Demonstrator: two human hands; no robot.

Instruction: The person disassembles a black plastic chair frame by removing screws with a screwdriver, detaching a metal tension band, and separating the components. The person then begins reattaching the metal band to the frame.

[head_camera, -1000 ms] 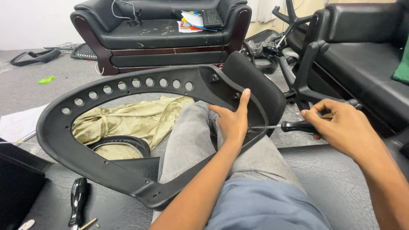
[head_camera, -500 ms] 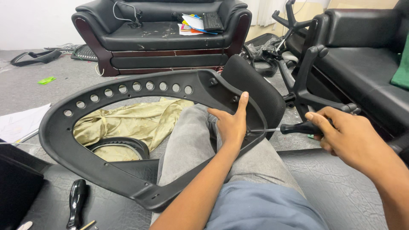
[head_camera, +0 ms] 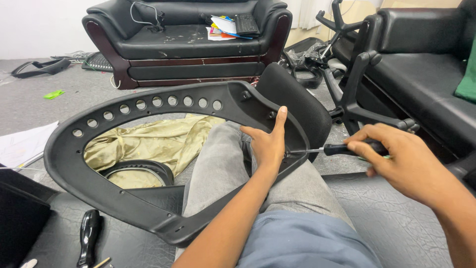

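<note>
Across our lap, our left hand (head_camera: 269, 144) lies flat and open on the black chair frame (head_camera: 148, 198); our right hand (head_camera: 396, 159) grips a screwdriver (head_camera: 334, 148) touching it

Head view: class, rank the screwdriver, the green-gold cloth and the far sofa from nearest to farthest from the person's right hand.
1. Screwdriver: held in the right hand.
2. Green-gold cloth: on the floor to the left, seen through the black chair frame.
3. Far sofa: across the room, upper left.
</note>
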